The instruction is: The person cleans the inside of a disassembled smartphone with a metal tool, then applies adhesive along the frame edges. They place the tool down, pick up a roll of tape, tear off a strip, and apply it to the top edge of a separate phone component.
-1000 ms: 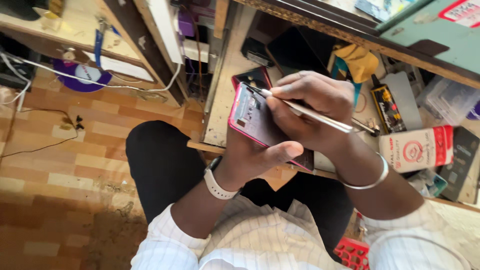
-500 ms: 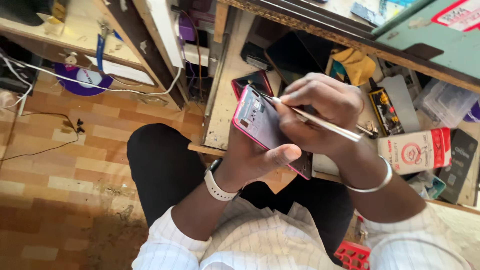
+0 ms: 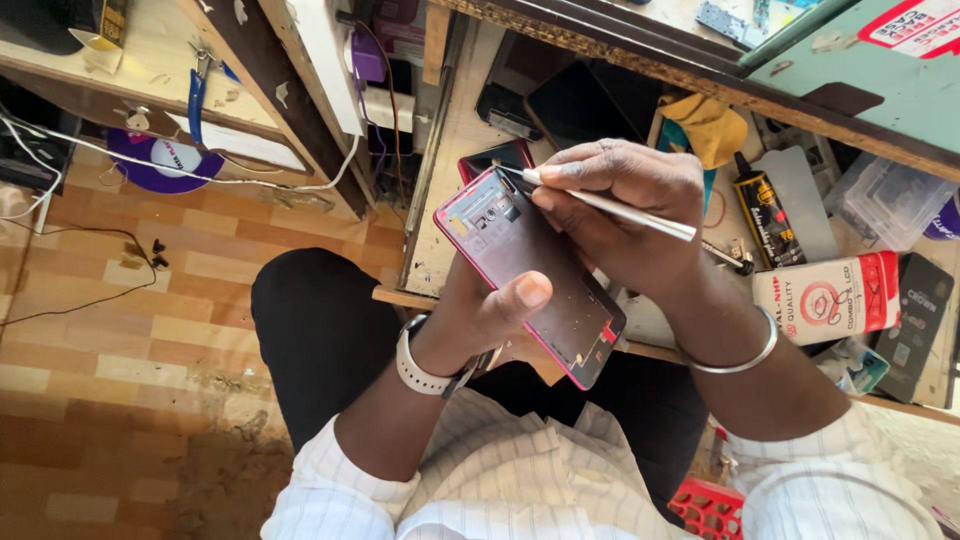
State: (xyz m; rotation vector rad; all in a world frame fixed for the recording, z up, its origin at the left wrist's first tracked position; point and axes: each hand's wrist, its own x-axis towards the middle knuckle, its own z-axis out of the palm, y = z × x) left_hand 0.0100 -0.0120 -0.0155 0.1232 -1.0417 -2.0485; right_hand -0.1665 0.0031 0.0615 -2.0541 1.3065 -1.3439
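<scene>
My left hand cradles an opened phone with a pink-red frame, its dark inner side facing up and my thumb resting on the lower middle. My right hand grips a thin silver metal tool like a pen. The tool's tip touches the phone's upper edge near the camera area. Both hands hover over my lap in front of an open wooden drawer. A white watch sits on my left wrist and a silver bangle on my right.
The drawer holds dark phone screens, a yellow cloth, a black glue tube, a red-and-white box and a clear plastic case. A shelf with blue pliers is at the left. Cables cross the tiled floor.
The phone and both hands stay in nearly the same pose; the tool tip has shifted slightly along the phone's top edge. The camera view moved a little.
</scene>
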